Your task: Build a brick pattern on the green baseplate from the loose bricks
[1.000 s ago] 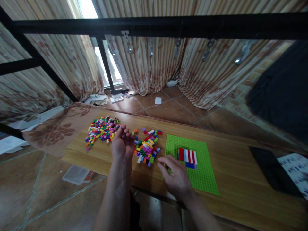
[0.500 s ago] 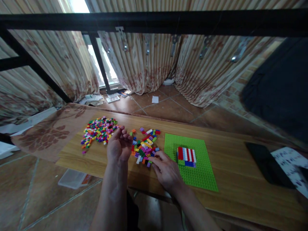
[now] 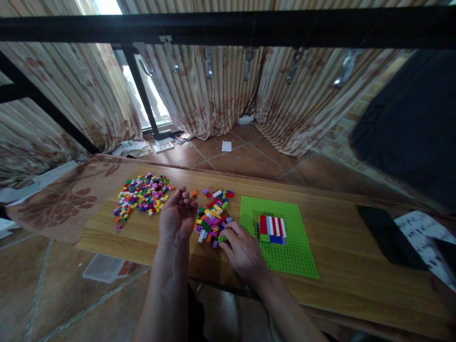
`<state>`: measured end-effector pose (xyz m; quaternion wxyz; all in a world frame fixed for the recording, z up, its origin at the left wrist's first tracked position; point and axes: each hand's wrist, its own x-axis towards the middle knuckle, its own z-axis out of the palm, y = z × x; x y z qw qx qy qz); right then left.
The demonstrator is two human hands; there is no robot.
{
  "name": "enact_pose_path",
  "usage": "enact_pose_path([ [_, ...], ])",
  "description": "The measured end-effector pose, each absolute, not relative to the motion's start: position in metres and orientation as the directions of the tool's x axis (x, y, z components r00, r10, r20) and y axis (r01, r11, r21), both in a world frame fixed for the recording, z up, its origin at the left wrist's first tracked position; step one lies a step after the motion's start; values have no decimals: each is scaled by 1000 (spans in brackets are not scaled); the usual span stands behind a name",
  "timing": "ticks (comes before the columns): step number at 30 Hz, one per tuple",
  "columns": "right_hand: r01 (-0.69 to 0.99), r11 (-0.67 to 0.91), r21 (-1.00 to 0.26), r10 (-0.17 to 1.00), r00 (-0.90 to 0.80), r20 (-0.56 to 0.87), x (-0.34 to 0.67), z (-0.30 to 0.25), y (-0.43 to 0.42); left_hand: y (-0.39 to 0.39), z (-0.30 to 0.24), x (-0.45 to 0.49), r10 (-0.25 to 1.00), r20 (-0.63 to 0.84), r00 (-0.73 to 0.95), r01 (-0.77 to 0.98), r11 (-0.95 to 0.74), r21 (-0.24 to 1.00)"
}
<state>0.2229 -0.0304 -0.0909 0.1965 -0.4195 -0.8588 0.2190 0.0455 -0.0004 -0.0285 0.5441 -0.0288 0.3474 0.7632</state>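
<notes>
My left hand (image 3: pixel 178 214) is palm up above the table, its fingers loosely curled and apart, with nothing visible in the palm. Beside it, my right hand (image 3: pixel 245 249) reaches to the near right edge of a pile of loose toy bricks (image 3: pixel 213 219). Its thumb and fingers are closed on a small lime green brick (image 3: pixel 222 239), partly covered by the fingertips. Right of that hand lies a green baseplate (image 3: pixel 299 259). A block of red, white and light blue bricks (image 3: pixel 273 226) stands on the plate, with blue and green bricks along its near side.
A wider heap of small bricks (image 3: pixel 142 194) covers the table's left part. To the right lie a dark flat tablet-like object (image 3: pixel 388 237) and a printed sheet (image 3: pixel 423 232). A clear plastic box (image 3: pixel 101 267) sits on the floor. A black metal bar (image 3: pixel 228 29) crosses above.
The view has shifted slightly, so the table appears a little further left. My right fingers have closed around the lime green brick at the pile's edge. My left hand holds its pose.
</notes>
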Motion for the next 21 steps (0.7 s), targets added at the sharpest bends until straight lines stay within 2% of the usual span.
enact_pose_path([
  [5,643,562,-521,803,-575,157,222,-94,-30,1,-32,45,819,-409,-403,-828,-135,545],
  [9,588,537,-605,821,-527,217,237,-87,-31,3,-34,51,843,-360,-401,-774,-101,625],
  [12,565,482,-670,866,-424,266,268,-75,-34,4,-36,70,880,-296,-371,-664,-28,747],
  [14,567,448,-691,890,-353,288,295,-69,-36,3,-40,90,924,-204,-323,-486,23,874],
  [17,611,378,-695,926,-257,278,333,-65,-37,0,-52,122,977,-3,-214,-82,-15,997],
  [19,640,342,-688,940,-238,247,350,-67,-36,-3,-61,139,980,132,-147,200,-101,975],
  [21,644,337,-686,941,-255,224,360,-72,-35,-7,-68,151,974,220,-62,411,-176,894],
])
